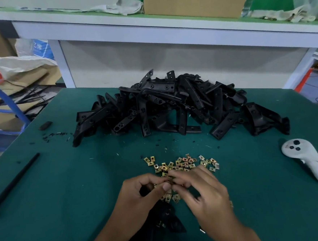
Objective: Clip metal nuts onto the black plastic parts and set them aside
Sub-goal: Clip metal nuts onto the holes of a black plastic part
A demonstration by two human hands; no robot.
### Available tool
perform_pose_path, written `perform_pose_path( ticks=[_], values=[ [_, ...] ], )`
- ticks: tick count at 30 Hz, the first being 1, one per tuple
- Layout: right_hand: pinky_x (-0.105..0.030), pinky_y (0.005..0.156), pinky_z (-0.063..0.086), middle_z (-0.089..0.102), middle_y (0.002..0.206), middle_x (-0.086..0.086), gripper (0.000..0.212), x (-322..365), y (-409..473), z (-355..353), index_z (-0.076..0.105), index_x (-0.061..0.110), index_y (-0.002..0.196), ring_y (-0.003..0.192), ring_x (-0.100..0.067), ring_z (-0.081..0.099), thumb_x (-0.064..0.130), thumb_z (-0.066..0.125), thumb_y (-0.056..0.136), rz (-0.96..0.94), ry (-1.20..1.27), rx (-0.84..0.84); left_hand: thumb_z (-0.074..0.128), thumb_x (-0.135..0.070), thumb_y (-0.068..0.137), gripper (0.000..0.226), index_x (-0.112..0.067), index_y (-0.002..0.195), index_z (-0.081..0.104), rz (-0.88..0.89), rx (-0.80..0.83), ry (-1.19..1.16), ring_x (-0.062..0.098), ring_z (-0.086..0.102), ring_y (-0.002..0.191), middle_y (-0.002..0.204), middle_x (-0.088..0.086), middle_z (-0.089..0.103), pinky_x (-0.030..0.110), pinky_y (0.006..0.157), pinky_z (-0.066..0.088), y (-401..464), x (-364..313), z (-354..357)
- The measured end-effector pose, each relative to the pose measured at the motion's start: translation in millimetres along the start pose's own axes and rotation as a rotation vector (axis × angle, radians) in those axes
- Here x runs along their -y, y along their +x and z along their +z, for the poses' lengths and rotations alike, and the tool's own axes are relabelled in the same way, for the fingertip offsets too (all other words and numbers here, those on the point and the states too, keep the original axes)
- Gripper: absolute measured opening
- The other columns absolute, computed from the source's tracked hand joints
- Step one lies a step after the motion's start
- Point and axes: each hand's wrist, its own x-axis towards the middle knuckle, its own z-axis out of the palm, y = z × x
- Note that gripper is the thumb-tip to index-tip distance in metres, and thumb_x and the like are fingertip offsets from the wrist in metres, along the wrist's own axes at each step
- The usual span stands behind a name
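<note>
Green mat (64, 183) covers the bench; a white shelf frame (167, 35) runs behind it, with a cardboard box (195, 1) on top at 12 o'clock. I note a big heap of black parts (172, 106) just above mat centre. Loose nuts (182, 164), brass-coloured, lie scattered below the heap, at about 6 o'clock from it, and reach under my hands.

Left hand (139, 199): fingers curled, thumb and forefinger pinching a small nut at the fingertips. A dark part (169, 221) shows beneath its palm; I cannot tell whether the hand grips it.

Right hand (200, 190): fingers bent, tips meeting the left hand's pinch at the same nut; motion blur hides the exact hold.

White controller (304, 161) lies at 3 o'clock on the mat. Black rod (16, 185) lies at 9 o'clock, slanted. Small black block (45, 125) at 10 o'clock, black crumbs beside it.
</note>
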Motion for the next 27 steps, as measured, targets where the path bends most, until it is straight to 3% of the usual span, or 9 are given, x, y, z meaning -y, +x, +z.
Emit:
perform_pose_path(
  ticks=[4, 7, 10, 14, 17, 21, 24, 27],
  values=[
    [-0.009, 0.082, 0.043, 0.06, 0.098, 0.02, 0.036, 9, 0, -2, 0.063, 0.037, 0.132, 0.093, -0.004, 0.06, 0.034, 0.065, 0.096, 0.163, 0.103, 0.03, 0.077, -0.057, 0.076, 0.038, -0.022, 0.088, 0.079, -0.012, -0.002, -0.022, 0.012, 0.053, 0.057, 0.062, 0.002, 0.063, 0.028, 0.055, 0.045, 0, 1, 0],
    [-0.012, 0.079, 0.044, 0.059, 0.102, 0.013, 0.029, 14, 5, -9, 0.065, 0.045, 0.124, 0.094, -0.012, 0.059, 0.046, 0.05, 0.099, 0.45, 0.283, 0.048, 0.075, -0.063, 0.076, 0.042, -0.022, 0.084, 0.076, -0.014, -0.018, 0.007, 0.014, 0.047, 0.056, 0.061, -0.003, 0.056, 0.033, 0.056, 0.041, 1, 2, -2],
    [-0.016, 0.072, 0.046, 0.059, 0.081, 0.011, 0.016, 13, 12, -17, 0.066, 0.042, 0.106, 0.075, -0.011, 0.058, 0.04, 0.051, 0.102, 0.62, 0.45, 0.156, 0.073, -0.065, 0.077, 0.037, -0.028, 0.083, 0.075, -0.006, 0.04, 0.081, 0.011, 0.044, 0.054, 0.059, -0.006, 0.052, 0.029, 0.054, 0.037, 0, 3, -2],
    [-0.022, 0.071, 0.049, 0.06, 0.076, 0.008, 0.008, 12, 11, -17, 0.063, 0.033, 0.093, 0.068, -0.01, 0.056, 0.037, 0.062, 0.099, 0.646, 0.576, 0.334, 0.071, -0.064, 0.08, 0.033, -0.032, 0.085, 0.074, -0.011, 0.135, 0.177, 0.008, 0.052, 0.057, 0.063, -0.005, 0.063, 0.025, 0.057, 0.042, -2, 3, 1],
    [-0.023, 0.069, 0.05, 0.072, 0.088, 0.003, 0.004, 12, 11, -17, 0.066, 0.037, 0.1, 0.073, -0.008, 0.061, 0.035, 0.066, 0.097, 0.653, 0.593, 0.396, 0.07, -0.062, 0.082, 0.033, -0.03, 0.089, 0.073, 0.003, 0.137, 0.195, 0.009, 0.054, 0.058, 0.065, -0.002, 0.064, 0.027, 0.058, 0.043, -3, 2, 1],
    [-0.023, 0.071, 0.052, 0.072, 0.09, 0.009, 0.02, 8, 11, -21, 0.069, 0.043, 0.112, 0.075, -0.006, 0.063, 0.028, 0.062, 0.1, 0.632, 0.461, 0.391, 0.066, -0.065, 0.085, 0.033, -0.034, 0.096, 0.071, 0.024, 0.128, 0.23, 0.025, 0.06, 0.064, 0.071, 0.003, 0.067, 0.035, 0.06, 0.046, -2, 3, 2],
    [-0.021, 0.075, 0.052, 0.071, 0.091, 0.012, 0.023, 6, 9, -21, 0.069, 0.047, 0.115, 0.075, -0.006, 0.062, 0.033, 0.056, 0.102, 0.672, 0.44, 0.42, 0.063, -0.065, 0.086, 0.035, -0.033, 0.099, 0.07, 0.027, 0.108, 0.159, 0.023, 0.061, 0.071, 0.077, -0.002, 0.068, 0.031, 0.066, 0.047, -1, 4, 1],
    [-0.021, 0.066, 0.051, 0.068, 0.082, 0.014, 0.025, 2, 13, -20, 0.078, 0.027, 0.112, 0.074, -0.004, 0.059, 0.027, 0.058, 0.097, 0.964, 0.871, 0.197, 0.063, -0.072, 0.083, 0.047, -0.032, 0.107, 0.065, -0.014, 0.111, 0.031, 0.005, 0.059, 0.076, 0.079, -0.012, 0.064, 0.018, 0.07, 0.047, -1, 3, 0]
  ],
)
